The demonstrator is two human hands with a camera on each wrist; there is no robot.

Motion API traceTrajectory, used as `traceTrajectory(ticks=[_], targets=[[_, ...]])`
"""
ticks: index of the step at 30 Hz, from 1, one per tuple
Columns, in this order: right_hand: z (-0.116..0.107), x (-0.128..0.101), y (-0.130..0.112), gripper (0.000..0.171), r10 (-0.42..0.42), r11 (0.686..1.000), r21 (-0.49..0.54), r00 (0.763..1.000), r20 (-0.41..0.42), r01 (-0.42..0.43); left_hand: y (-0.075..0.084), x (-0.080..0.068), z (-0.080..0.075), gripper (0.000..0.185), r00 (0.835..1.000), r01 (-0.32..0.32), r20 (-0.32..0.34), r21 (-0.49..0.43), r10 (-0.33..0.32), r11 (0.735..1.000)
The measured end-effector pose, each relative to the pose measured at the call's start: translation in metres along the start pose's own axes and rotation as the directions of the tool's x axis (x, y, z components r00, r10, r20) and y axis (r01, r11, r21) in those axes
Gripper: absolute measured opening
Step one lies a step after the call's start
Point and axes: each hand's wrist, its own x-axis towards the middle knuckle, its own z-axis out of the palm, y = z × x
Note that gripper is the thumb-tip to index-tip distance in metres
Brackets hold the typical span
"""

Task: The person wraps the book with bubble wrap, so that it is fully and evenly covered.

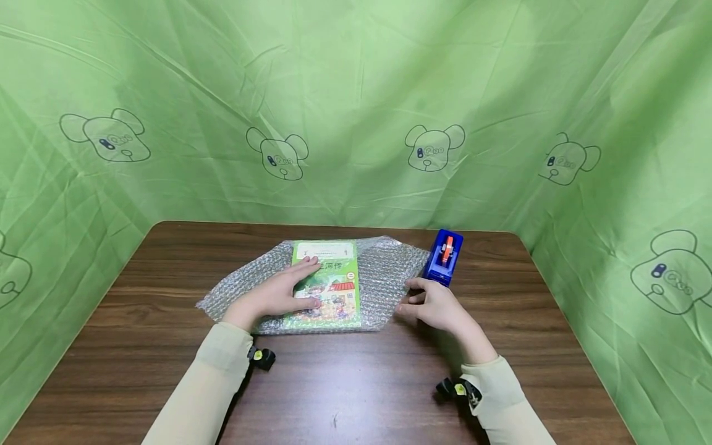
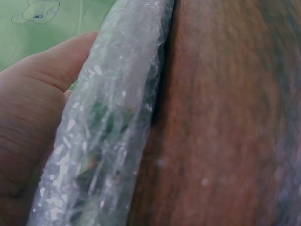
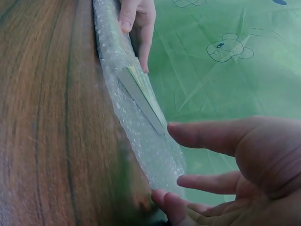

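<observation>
— Sleeves nearest in the head view; what is pressed? 
— Book (image 1: 328, 284) on bubble wrap (image 1: 384, 272), mid-desk (image 1: 345, 383), is pressed by left hand (image 1: 278, 293), fingers flat.

— Wrist views? 
— Wrap edge (image 2: 108, 141) is seen at the left palm; right hand (image 3: 244, 165), fingers loosely spread, is touching wrap (image 3: 150, 150), nothing gripped.

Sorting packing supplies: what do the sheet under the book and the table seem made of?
The sheet looks like clear plastic bubble wrap: translucent, glossy, dotted with small air pockets. The table looks like dark wood or wood-look laminate: streaky brown grain, smooth slight sheen.
</observation>
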Motion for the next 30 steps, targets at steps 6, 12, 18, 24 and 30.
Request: traceTrajectory(ticks=[6, 12, 18, 24, 30], targets=[[0.007, 0.003, 0.0, 0.066, -0.024, 1.0, 0.0, 0.998, -0.059, 0.024, 0.001, -0.001, -0.001, 0.1, 1.0, 0.008, 0.008, -0.005, -0.008, 1.0], [0.021, 0.004, -0.006, 0.064, 0.008, 1.0, 0.027, 0.992, -0.124, -0.005, 0.001, -0.002, -0.001, 0.099, 1.0, 0.013, 0.009, -0.002, -0.013, 1.0], [0.029, 0.005, -0.011, 0.067, 0.074, 0.995, 0.083, 0.987, -0.142, -0.063, 0.0, -0.001, -0.001, 0.099, 1.0, 0.004, 0.008, -0.009, -0.004, 1.0], [0.029, 0.009, -0.006, 0.076, 0.033, 0.99, 0.139, 0.978, -0.207, -0.004, 0.001, 0.0, -0.001, 0.1, 1.0, 0.004, 0.01, -0.015, -0.004, 1.0], [0.029, 0.015, 0.0, 0.095, -0.002, 0.957, 0.279, 0.962, -0.272, 0.081, 0.001, 0.001, -0.001, 0.1, 1.0, 0.008, 0.012, -0.013, -0.008, 1.0]])
